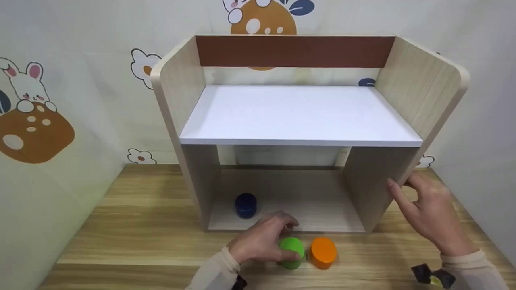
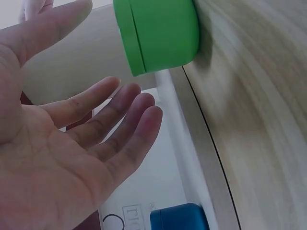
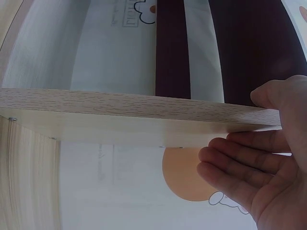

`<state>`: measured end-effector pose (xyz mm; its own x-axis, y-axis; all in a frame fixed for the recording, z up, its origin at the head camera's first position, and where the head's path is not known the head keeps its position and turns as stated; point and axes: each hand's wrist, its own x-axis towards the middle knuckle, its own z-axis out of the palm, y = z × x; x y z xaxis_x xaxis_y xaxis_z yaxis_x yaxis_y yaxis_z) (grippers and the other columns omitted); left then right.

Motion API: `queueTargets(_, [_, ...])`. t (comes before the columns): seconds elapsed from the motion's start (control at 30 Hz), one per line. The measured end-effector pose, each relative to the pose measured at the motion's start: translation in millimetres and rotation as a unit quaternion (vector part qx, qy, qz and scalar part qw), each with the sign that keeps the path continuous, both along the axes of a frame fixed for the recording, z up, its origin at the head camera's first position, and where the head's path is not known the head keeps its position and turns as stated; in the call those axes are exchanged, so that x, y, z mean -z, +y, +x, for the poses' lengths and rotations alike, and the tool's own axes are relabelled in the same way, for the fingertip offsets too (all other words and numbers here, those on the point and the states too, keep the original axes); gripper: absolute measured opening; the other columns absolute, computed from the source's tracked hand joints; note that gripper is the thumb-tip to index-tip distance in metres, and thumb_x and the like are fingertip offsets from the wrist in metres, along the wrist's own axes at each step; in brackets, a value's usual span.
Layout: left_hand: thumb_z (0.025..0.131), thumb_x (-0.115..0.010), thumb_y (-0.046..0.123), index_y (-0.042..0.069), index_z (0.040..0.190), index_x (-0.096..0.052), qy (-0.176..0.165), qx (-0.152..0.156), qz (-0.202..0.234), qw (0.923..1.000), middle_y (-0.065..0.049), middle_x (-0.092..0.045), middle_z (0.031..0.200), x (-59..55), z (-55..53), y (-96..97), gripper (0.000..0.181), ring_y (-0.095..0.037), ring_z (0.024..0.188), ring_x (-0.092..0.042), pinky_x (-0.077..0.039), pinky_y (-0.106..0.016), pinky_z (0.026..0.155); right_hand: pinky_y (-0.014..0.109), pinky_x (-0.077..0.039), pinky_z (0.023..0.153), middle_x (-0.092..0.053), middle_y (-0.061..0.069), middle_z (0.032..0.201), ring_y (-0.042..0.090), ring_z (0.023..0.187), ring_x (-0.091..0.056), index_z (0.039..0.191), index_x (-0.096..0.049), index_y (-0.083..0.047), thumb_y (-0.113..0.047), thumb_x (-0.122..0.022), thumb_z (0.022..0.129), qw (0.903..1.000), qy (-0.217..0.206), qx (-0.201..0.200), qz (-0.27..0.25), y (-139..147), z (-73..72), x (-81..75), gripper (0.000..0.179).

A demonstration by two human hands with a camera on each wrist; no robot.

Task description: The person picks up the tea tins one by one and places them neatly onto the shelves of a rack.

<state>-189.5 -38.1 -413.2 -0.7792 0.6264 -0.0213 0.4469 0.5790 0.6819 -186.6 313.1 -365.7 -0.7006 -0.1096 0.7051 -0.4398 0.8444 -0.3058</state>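
My left hand (image 1: 262,241) is at a small green lidded jar (image 1: 292,244) in front of the shelf unit. In the head view its thumb overlaps the jar. The left wrist view shows the fingers spread, with a gap between them and the green jar (image 2: 163,33). An orange jar (image 1: 323,251) stands just right of the green one. Inside the lower compartment, toward the left, sits a dark blue jar (image 1: 246,205). My right hand (image 1: 433,211) holds the front edge of the unit's right side panel (image 3: 144,108), thumb on the inner face, fingers on the outer.
The shelf unit has a white upper shelf (image 1: 302,117), a brown back rail (image 1: 296,51) and a pale bottom board (image 1: 282,181). It stands on a wood-grain table (image 1: 133,225). Patterned walls (image 1: 100,104) rise behind and beside it.
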Motion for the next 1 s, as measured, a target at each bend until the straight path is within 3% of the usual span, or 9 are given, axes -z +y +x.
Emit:
queueTargets(0.2, [0.078,-0.094,0.034,0.009,0.131,-0.069,-0.016,0.003,-0.018,0.9997,-0.001,-0.068,0.120,1.4,2.0,2.5,0.064,-0.009,0.103,-0.061,-0.052,-0.025,0.097,0.001,-0.034,0.084,-0.078,0.020,0.107,0.042,0.092,-0.076,0.120,-0.072,0.001,-0.008,-0.076,0.094,1.0000,0.002,-0.003,0.001,0,-0.4,-0.3,0.028])
queueTargets(0.63, [0.077,-0.095,0.037,0.012,0.131,-0.070,-0.004,0.028,-0.042,0.9987,0.010,-0.066,0.118,7.4,4.0,5.1,0.065,-0.001,0.101,-0.056,-0.050,-0.021,0.093,0.000,-0.036,0.083,-0.080,0.015,0.104,0.038,0.090,-0.075,0.117,-0.075,0.000,-0.006,-0.077,0.093,1.0000,0.009,-0.004,-0.002,0,-1.2,0.9,0.025])
queueTargets(1.0, [0.073,-0.098,0.030,0.016,0.128,-0.071,0.006,0.028,-0.057,0.9979,0.012,-0.066,0.114,11.7,4.6,8.7,0.063,0.000,0.098,-0.055,-0.051,-0.021,0.090,0.002,-0.036,0.084,-0.080,0.017,0.103,0.039,0.091,-0.075,0.116,-0.074,0.000,-0.007,-0.076,0.094,1.0000,0.010,-0.001,0.000,0,-0.8,0.7,0.024])
